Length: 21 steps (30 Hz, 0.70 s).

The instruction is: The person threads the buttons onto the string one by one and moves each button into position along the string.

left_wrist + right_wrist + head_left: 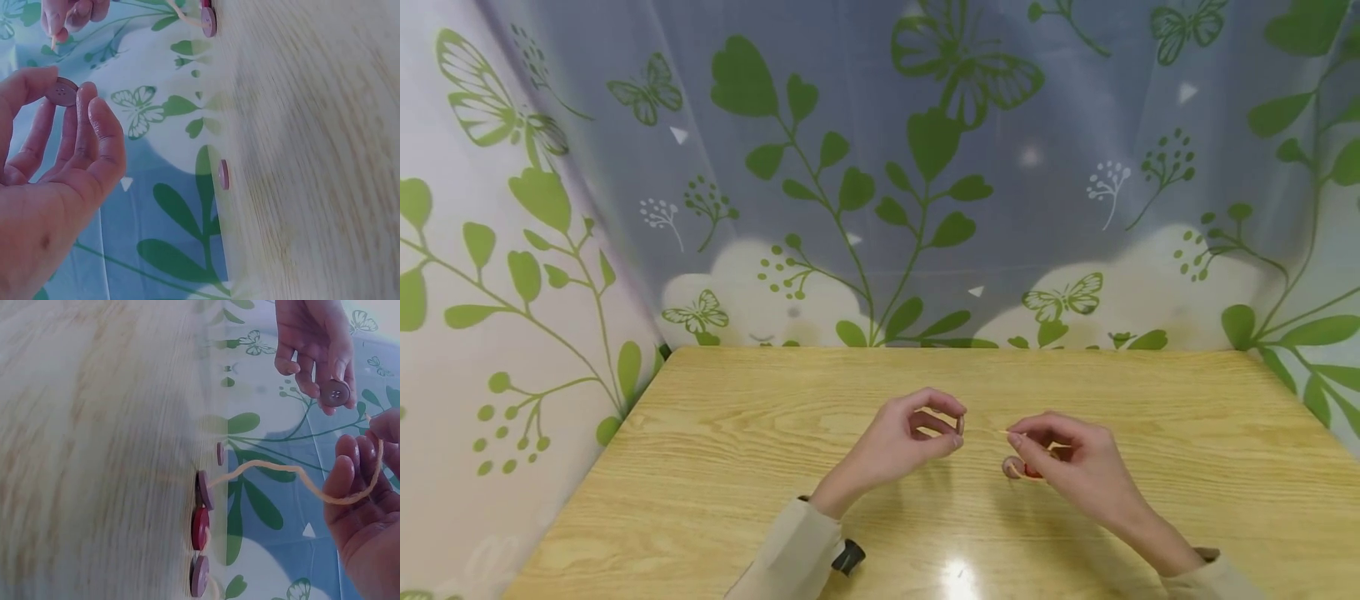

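Note:
My left hand [895, 437] pinches a brown, multi-holed button [335, 393] by its edge between thumb and fingers, above the table. Facing it, my right hand [1090, 471] pinches the tip of a pale orange cord [269, 464]; a small gap separates tip and button. In the right wrist view the cord runs down to a mauve button [205, 490] on the table. Beside that are a red button [200, 529] and another mauve one [200, 576], with cord showing near them. A separate button [224, 174] lies on the wood in the left wrist view.
The wood-grain table [715, 467] reaches back to a curtain [865, 233] printed with leaves and butterflies, which also hangs at both sides. A black piece [848, 557] sits at the left sleeve.

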Available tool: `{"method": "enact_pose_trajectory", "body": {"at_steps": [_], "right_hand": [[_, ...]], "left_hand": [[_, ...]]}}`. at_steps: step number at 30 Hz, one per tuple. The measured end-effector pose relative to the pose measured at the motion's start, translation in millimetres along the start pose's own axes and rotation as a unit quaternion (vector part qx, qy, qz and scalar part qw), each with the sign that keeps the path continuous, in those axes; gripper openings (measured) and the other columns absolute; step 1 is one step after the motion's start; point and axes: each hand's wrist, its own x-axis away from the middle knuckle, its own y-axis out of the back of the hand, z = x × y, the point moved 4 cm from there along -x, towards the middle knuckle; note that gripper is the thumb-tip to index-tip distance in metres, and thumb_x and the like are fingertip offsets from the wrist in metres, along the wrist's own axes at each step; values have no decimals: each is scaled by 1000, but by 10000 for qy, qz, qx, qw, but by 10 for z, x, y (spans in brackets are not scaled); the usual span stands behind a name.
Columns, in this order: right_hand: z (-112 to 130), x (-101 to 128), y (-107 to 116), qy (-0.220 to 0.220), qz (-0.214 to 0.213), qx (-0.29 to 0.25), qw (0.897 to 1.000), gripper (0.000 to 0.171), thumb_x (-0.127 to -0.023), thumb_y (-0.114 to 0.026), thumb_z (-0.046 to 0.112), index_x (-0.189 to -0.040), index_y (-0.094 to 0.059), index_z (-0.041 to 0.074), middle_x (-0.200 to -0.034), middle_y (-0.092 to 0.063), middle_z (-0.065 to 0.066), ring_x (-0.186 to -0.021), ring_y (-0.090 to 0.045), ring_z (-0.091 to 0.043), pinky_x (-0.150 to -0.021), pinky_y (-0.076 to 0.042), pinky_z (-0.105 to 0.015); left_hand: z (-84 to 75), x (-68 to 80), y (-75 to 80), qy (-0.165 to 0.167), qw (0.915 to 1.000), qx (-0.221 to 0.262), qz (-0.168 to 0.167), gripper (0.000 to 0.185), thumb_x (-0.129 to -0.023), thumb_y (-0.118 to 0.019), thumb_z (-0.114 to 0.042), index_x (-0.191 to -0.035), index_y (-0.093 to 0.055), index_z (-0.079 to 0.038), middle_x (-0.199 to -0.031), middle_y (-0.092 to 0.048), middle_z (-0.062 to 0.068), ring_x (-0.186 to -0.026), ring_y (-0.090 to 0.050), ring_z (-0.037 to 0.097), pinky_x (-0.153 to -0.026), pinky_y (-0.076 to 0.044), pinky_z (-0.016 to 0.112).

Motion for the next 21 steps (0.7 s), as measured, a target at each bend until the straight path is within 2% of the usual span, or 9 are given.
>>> {"method": "enact_pose_trajectory", "body": {"at_steps": [6, 11, 17, 21], "right_hand": [[44, -27, -67, 28, 274, -388, 9989, 11, -99, -65, 4, -106, -73, 7, -77, -66, -10, -66, -71, -17, -56, -57, -31], [73, -49, -109, 143, 174, -271, 9994, 11, -98, -67, 4, -104, -74, 10, -77, -68, -2, -62, -66, -16, -51, -53, -27], [88, -67, -136, 179, 69, -19, 9998, 12, -97, -69, 5, -102, -75, 13, -80, -69, 2, -59, -61, -13, -51, -51, -25], [93, -82, -152, 190, 78, 50, 9998, 12, -97, -69, 5, -100, -75, 14, -81, -69, 3, -59, -59, -9, -50, -51, -26]], "left_hand": [[-30, 46, -21, 29, 9998, 191, 75, 26, -96, -72, -14, -121, -67, -18, -128, -66, 3, -106, -69, 12, -88, -59, 26], [-63, 62, -47, 14, 9990, 428, 135, 28, -95, -72, -12, -123, -66, -15, -130, -64, 7, -106, -69, 12, -89, -59, 26], [-83, 62, -58, -17, 9977, 646, 199, 30, -95, -71, -9, -124, -65, -11, -135, -61, 15, -106, -68, 10, -89, -59, 26], [-93, 59, -69, -48, 9971, 715, 239, 30, -96, -70, -8, -125, -64, -9, -134, -61, 15, -106, -68, 10, -90, -59, 27]]}}
